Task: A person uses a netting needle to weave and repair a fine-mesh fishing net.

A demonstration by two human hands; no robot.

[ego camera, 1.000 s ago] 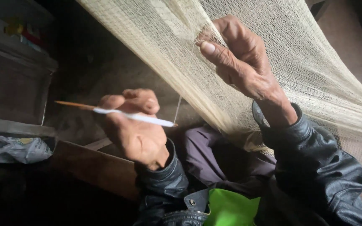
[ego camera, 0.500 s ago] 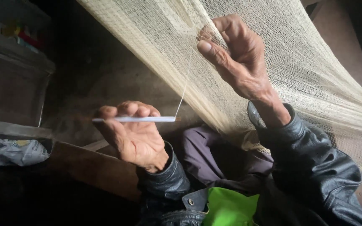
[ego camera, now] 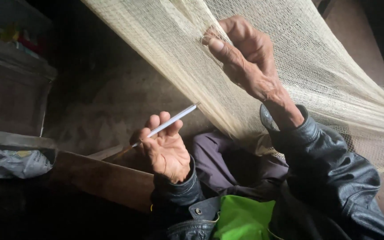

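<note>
1. Head view: your left hand [ego camera: 167,149] grips a white needle [ego camera: 170,123], its tip just beside the net [ego camera: 325,75].
2. Your right hand [ego camera: 245,55] pinches the net's mesh up high, fingers closed on it.

Fishing net [ego camera: 316,66]: cream, fine-meshed, stretched taut diagonally, bunched into folds along its lower edge. Netting needle [ego camera: 167,125]: slim, white, tilted, its tip touching the net's edge.
</note>
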